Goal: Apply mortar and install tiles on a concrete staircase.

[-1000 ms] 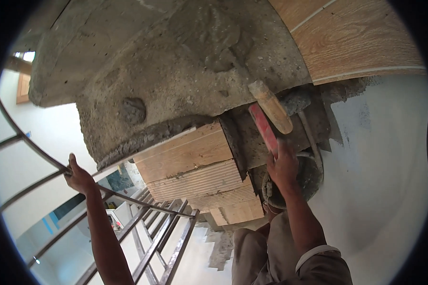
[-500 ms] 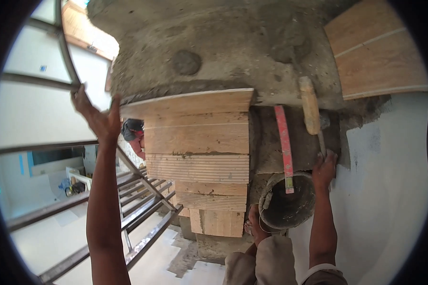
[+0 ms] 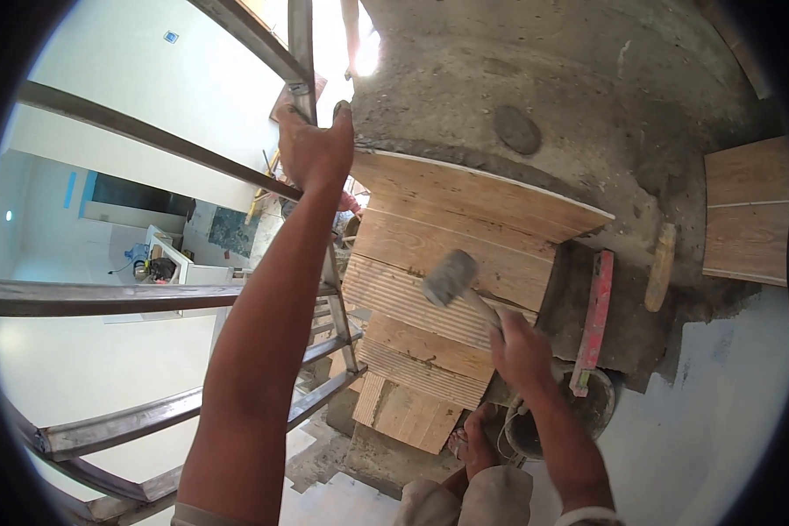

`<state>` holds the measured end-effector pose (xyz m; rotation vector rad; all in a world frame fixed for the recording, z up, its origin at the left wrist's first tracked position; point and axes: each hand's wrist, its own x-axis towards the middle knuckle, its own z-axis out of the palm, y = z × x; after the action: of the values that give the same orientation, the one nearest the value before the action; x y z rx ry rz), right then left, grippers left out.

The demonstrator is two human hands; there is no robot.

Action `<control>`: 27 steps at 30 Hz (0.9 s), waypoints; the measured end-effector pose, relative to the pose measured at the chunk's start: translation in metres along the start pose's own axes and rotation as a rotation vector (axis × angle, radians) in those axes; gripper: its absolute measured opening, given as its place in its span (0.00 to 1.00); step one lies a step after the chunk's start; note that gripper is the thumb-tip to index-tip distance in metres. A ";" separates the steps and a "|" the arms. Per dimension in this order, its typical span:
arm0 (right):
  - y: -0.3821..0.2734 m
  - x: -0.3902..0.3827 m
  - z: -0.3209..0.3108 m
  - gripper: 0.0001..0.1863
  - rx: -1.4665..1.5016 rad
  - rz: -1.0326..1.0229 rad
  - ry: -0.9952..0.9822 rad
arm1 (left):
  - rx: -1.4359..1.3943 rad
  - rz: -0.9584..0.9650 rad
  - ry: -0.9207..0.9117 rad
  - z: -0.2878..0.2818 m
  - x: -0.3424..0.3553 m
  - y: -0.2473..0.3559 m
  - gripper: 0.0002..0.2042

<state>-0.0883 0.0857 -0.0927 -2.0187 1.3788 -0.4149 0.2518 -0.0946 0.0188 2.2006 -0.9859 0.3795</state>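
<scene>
My right hand [image 3: 523, 352] is closed round the handle of a grey-headed mallet [image 3: 450, 278]. The mallet is above the ribbed strip of the wood-look tiled steps [image 3: 443, 237], its head slightly blurred; whether it touches the tile cannot be told. At the upper left, my left hand [image 3: 316, 153] grips the metal railing [image 3: 301, 53] where bars meet, thumb pointing up; part of the fingers is hidden behind the bar. An upright wood-look tile [image 3: 491, 195] stands at the back of the top tiled step, with wet mortar behind it.
A red level [image 3: 594, 307] leans over a mortar bucket [image 3: 600, 412] on the right. Beyond lies a worn wooden piece [image 3: 661, 267]. A mortar lump [image 3: 518, 130] sits on rough concrete. More wood-look tiles [image 3: 749, 210] are at far right. My bare foot [image 3: 479, 447] is beside the bucket.
My right hand has picked up the mallet from beside the level and brought it left over the tiled steps. The view has shifted and turned; my left hand stays at the railing.
</scene>
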 end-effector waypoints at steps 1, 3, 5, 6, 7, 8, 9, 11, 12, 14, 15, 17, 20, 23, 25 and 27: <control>-0.005 0.028 0.007 0.18 -0.030 -0.022 -0.085 | -0.003 0.003 -0.002 -0.001 0.002 0.002 0.32; -0.014 0.074 0.022 0.18 -0.090 -0.085 -0.183 | 0.010 -0.130 -0.128 -0.007 -0.002 0.017 0.29; -0.025 0.105 0.033 0.18 -0.117 -0.130 -0.198 | 0.014 -0.146 -0.149 -0.014 -0.002 0.025 0.28; -0.032 0.117 0.037 0.19 -0.145 -0.154 -0.242 | 0.046 -0.151 -0.154 -0.014 -0.001 0.026 0.28; -0.038 0.127 0.042 0.19 -0.174 -0.177 -0.285 | 0.077 -0.156 -0.160 -0.015 0.001 0.026 0.28; -0.043 0.132 0.046 0.19 -0.171 -0.176 -0.285 | 0.078 -0.154 -0.160 -0.016 0.001 0.027 0.28; -0.049 0.136 0.049 0.19 -0.183 -0.205 -0.313 | 0.083 -0.146 -0.165 -0.017 0.001 0.027 0.29; -0.055 0.143 0.053 0.18 -0.194 -0.232 -0.343 | 0.089 -0.139 -0.171 -0.018 0.001 0.027 0.29; -0.056 0.147 0.054 0.19 -0.232 -0.275 -0.391 | 0.096 -0.140 -0.176 -0.018 0.001 0.027 0.30; -0.061 0.165 0.050 0.19 -0.272 -0.316 -0.435 | 0.100 -0.138 -0.180 -0.017 0.002 0.029 0.30; -0.065 0.182 0.044 0.21 -0.257 -0.215 -0.422 | 0.079 -0.135 -0.198 -0.018 0.003 0.029 0.31; -0.067 0.188 0.045 0.22 -0.248 -0.106 -0.410 | 0.052 -0.135 -0.225 -0.018 0.002 0.030 0.31; -0.070 0.181 0.058 0.21 -0.239 -0.150 -0.287 | 0.064 -0.148 -0.235 -0.019 0.003 0.029 0.31; -0.071 0.166 0.055 0.20 -0.212 -0.185 -0.362 | 0.076 -0.119 -0.202 -0.018 0.004 0.025 0.31; -0.069 0.158 0.055 0.20 -0.220 -0.257 -0.422 | 0.090 -0.132 -0.215 -0.019 0.003 0.027 0.31; -0.069 0.161 0.053 0.20 -0.253 -0.261 -0.425 | 0.098 -0.134 -0.202 -0.018 0.004 0.024 0.30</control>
<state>0.0557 -0.0272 -0.1014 -2.3326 0.9473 0.0887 0.2368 -0.0956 0.0445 2.4153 -0.9351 0.1481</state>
